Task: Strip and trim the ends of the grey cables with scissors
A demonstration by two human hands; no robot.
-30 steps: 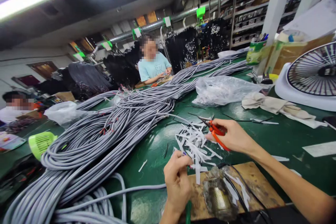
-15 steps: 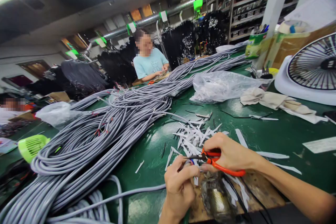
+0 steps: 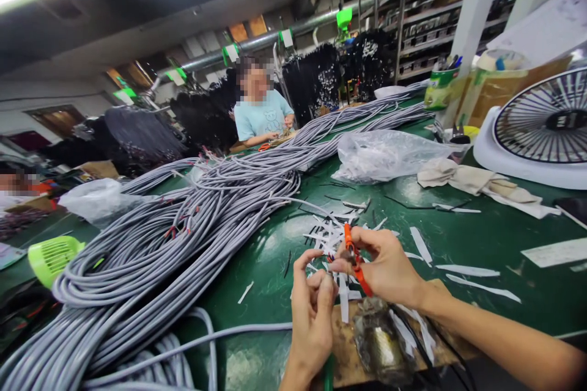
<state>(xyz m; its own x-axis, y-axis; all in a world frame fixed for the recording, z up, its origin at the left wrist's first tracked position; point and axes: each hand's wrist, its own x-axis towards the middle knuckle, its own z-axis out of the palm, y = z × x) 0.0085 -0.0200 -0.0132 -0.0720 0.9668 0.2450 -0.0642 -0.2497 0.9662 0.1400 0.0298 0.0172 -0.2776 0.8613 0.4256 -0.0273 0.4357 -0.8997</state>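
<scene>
Okay so the left hand [image 3: 312, 311] is gripping 1 grey cable [image 3: 252, 328] near its end, fingers curling in narrow around it, and a few tiny coloured wire ends [image 3: 331, 258] are showing right by the fingertips. The cable is running in from the left, low over the green table [image 3: 261, 293], straight into that hand. Meanwhile the right hand [image 3: 389, 263] is holding 1 pair of orange-handled pliers [image 3: 352, 252] tilted across its fingers, and its thumb is reaching in just beside those wires. Whether it's actually pinching them, I can't tell, and same goes for how the pliers' jaws are standing. Behind both hands a messy pile of white strips [image 3: 326, 231] is lying on the table. Below the right hand, 1 murky wrapped lump [image 3: 383, 336] is sitting on a wooden board [image 3: 343, 339]. Big coils of grey cable [image 3: 151, 250] are filling the left side, a clear plastic bag [image 3: 380, 156] is slumping past the strips, and 1 co-worker [image 3: 263, 113] is working across the table
</scene>
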